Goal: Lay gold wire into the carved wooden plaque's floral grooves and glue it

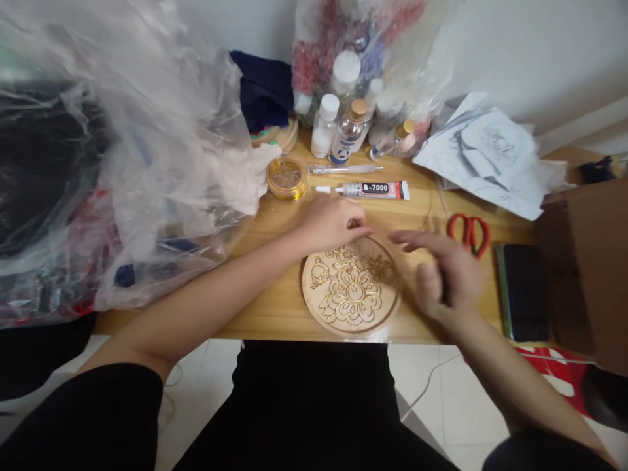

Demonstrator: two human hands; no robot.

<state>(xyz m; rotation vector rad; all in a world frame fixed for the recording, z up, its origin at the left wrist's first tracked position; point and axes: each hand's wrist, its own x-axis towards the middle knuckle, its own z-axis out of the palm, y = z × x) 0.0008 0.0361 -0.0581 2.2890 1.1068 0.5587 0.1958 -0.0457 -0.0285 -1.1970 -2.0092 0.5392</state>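
A round wooden disc (350,288) with a gold wire flower pattern lies near the front edge of the wooden table (275,307). My left hand (330,221) rests at the disc's far edge, fingers curled and pinched together; what it pinches is too small to tell. My right hand (444,271) hovers blurred just right of the disc, fingers spread, with a dark object against the palm that I cannot identify. A B-7000 glue tube (366,190) lies just beyond my left hand.
A gold wire spool (287,176) and a pen-like tool (343,169) lie behind the glue. Bottles (338,127) stand at the back. Orange scissors (470,232), a phone (523,291), a cardboard box (589,261) and sketch papers (490,154) are right. Plastic bags (122,163) fill the left.
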